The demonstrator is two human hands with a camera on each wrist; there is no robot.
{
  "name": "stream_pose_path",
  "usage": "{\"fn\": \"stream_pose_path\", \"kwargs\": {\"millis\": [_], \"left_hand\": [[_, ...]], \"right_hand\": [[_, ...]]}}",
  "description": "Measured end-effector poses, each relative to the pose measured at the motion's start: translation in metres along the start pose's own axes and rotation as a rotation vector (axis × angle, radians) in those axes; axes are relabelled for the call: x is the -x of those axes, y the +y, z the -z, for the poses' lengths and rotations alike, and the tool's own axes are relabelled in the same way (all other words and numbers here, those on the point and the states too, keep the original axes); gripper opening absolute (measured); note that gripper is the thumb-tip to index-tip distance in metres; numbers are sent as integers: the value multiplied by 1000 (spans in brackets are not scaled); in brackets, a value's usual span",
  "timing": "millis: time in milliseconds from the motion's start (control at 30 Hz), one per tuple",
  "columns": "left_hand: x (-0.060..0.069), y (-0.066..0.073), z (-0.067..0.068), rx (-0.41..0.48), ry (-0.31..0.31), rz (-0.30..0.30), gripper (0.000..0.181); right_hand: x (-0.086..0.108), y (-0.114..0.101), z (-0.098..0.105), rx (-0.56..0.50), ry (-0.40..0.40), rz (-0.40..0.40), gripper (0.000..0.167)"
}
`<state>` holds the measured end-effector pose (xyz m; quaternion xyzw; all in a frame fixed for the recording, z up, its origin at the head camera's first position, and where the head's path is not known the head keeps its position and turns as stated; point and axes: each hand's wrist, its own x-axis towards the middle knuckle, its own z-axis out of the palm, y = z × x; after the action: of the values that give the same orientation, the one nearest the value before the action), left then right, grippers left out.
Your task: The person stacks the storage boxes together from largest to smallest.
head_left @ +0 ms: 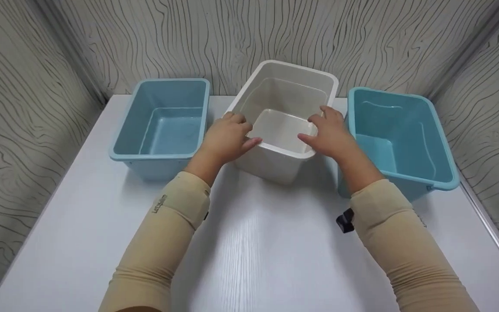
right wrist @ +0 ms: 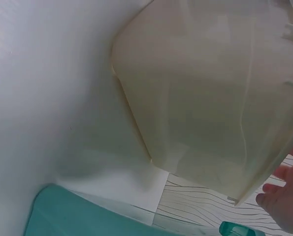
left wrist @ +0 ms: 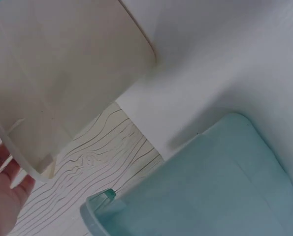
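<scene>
A white plastic bin (head_left: 271,167) stands turned at an angle at the back of the table, with nothing visible inside. At its left rim is my left hand (head_left: 228,136), fingers loosely bent and thumb stretched toward the front corner. The left wrist view shows the fingers (left wrist: 11,172) close against the rim. Over the opposite rim my right hand (head_left: 329,132) spreads its fingers, its thumb reaching above the bin's inside. From the right wrist, the fingertips (right wrist: 269,191) appear beside the rim; whether they touch it I cannot tell.
A light blue bin (head_left: 158,157) stands to the left. On the right is a teal bin (head_left: 405,184), close to my right forearm. All stand on a white table (head_left: 249,260) against wood-grain patterned walls (head_left: 167,47).
</scene>
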<state>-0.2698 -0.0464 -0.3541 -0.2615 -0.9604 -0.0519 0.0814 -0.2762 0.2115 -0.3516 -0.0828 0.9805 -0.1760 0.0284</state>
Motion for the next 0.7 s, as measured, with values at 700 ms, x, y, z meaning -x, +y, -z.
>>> {"fn": "stream_pose_path", "kwargs": {"millis": [700], "left_hand": [[-20,-7,-2,543,-79,506,72]], "right_hand": [[0,-5,-12,-664,78,-229,80]]}}
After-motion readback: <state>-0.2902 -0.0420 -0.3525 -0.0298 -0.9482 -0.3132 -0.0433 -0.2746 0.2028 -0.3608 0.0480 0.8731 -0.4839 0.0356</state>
